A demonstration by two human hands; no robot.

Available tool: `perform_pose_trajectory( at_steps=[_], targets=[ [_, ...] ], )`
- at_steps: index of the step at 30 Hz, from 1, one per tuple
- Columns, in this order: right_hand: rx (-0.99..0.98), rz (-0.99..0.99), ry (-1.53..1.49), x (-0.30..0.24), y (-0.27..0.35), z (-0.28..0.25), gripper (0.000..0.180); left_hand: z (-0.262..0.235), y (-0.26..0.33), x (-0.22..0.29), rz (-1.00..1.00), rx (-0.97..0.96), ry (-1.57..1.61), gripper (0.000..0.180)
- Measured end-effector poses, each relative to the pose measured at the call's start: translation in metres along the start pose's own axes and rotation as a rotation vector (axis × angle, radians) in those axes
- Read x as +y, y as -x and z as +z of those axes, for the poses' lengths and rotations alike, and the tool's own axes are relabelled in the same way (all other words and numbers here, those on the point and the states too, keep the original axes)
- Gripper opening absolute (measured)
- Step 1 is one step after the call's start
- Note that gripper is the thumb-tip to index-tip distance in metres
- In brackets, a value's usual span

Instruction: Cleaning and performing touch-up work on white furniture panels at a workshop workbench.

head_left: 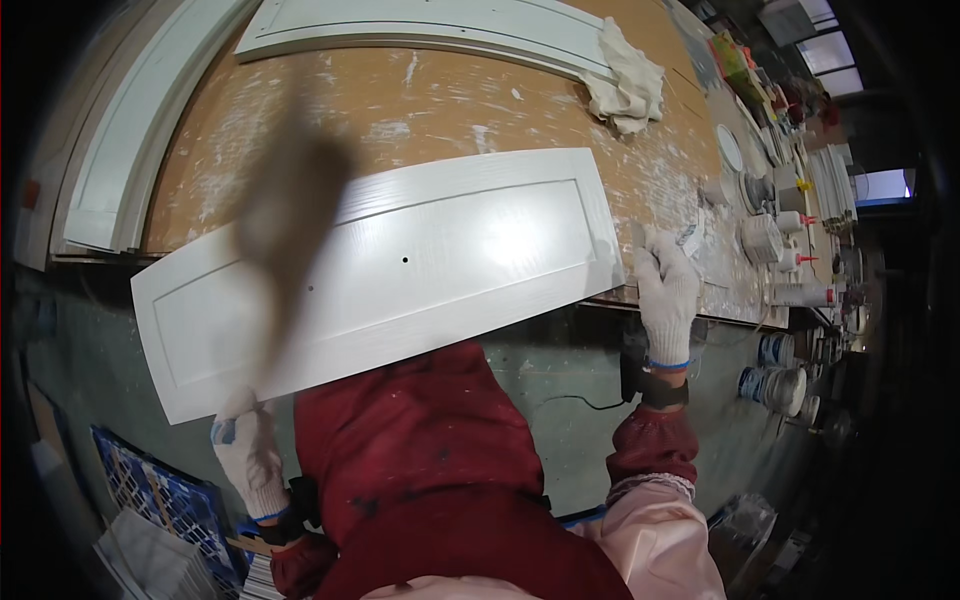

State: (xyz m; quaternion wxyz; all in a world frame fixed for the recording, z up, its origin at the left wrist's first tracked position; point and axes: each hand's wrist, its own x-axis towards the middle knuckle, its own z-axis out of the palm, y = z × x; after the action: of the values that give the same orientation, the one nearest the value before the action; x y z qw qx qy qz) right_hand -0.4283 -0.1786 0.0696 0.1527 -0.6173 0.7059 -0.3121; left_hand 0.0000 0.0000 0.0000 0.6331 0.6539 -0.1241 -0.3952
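So you had the white cabinet door panel [400, 270] lying flat across the near edge of the tabletop [450, 100], sticking out toward you. Your left hand [245, 450], in a white knit glove, was curled around the panel's near left corner, fingers tucked under it. Your right hand [667, 290], gloved too, was closed on the panel's right end, thumb side up. A crumpled white rag [625, 80] sat at the far side, resting on another white panel [420, 25]. Paint cans [765, 235] were crowded along the right.
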Motion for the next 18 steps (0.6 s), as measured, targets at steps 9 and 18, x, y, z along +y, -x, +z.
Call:
perform_pose_trajectory(
  at_steps=[9,18],
  targets=[
    [-0.161,-0.183,0.267,0.029,0.035,-0.017,0.027,0.015,-0.003,0.007,0.071,-0.042,-0.001,0.016],
    [-0.393,-0.495,0.205,0.044,0.004,-0.025,0.034,0.022,0.001,0.009,0.095,0.046,-0.015,0.014]
  ],
)
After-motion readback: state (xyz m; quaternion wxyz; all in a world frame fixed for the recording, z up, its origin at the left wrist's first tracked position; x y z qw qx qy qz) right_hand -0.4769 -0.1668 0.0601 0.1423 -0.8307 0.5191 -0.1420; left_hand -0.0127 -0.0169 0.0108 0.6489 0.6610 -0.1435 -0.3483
